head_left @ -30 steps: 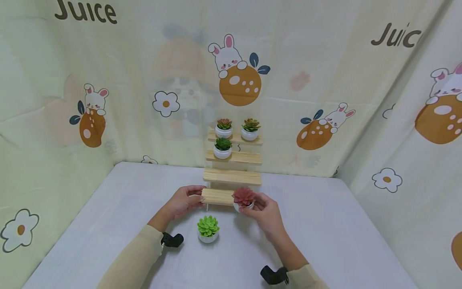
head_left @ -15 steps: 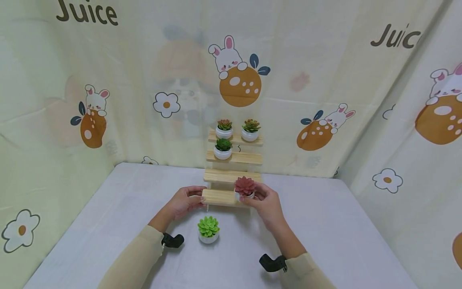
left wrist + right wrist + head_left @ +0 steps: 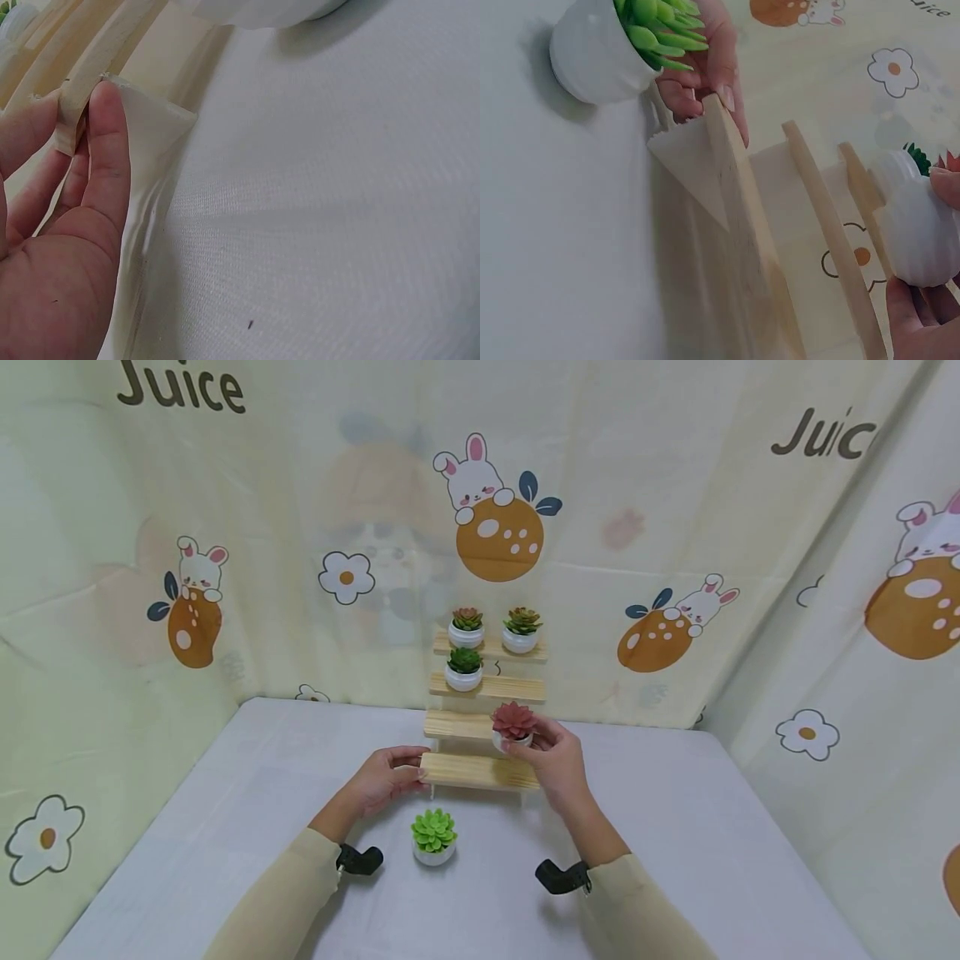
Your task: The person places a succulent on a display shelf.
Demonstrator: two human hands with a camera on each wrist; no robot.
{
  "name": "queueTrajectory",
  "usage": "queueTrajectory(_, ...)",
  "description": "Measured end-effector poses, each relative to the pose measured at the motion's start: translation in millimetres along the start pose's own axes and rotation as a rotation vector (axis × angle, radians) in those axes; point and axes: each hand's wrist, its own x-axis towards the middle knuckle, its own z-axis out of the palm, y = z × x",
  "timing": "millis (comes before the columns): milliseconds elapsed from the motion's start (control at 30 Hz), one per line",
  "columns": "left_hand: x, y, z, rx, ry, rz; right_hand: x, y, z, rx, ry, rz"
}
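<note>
My right hand [image 3: 558, 766] grips a red succulent in a white pot [image 3: 513, 723], thumb in front and fingers behind. In the head view the pot overlaps the right end of the third shelf down of a small tiered wooden stand [image 3: 468, 770]. In the right wrist view the white pot [image 3: 921, 232] is between thumb and fingers, beside the shelf boards. My left hand [image 3: 384, 781] pinches the left end of the lowest board; in the left wrist view, thumb and fingertips lie on both faces of that board [image 3: 97, 75].
A bright green potted succulent [image 3: 433, 837] stands on the white-covered table [image 3: 675, 860] in front of the stand. Two potted succulents [image 3: 521, 630] sit on the top shelf and a dark green one [image 3: 464, 669] on the second. A printed curtain [image 3: 285, 510] hangs behind.
My right hand has raised the red succulent from beside the lowest board up to the third shelf's level. The left hand keeps its hold on the stand.
</note>
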Motion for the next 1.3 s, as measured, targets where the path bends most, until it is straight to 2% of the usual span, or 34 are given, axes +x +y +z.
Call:
queueTrajectory(367,0.1,0.9,0.9,-0.007,0.008,-0.005,30,-17,-1.4,-0.025,0.038,-0.023)
queueTrajectory(633,-0.3,0.9,0.3,0.001,0.008,-0.001,47,-31,-0.8,-0.096,0.054,-0.016)
queueTrajectory(1000,2.2,-1.5,-0.9,-0.009,0.012,-0.008,65,-37,2.6,-0.083,0.089,-0.05)
queueTrajectory(1300,-0.9,1.2,-0.5,0.007,-0.007,-0.003,79,-35,3.4,-0.162,0.123,-0.097)
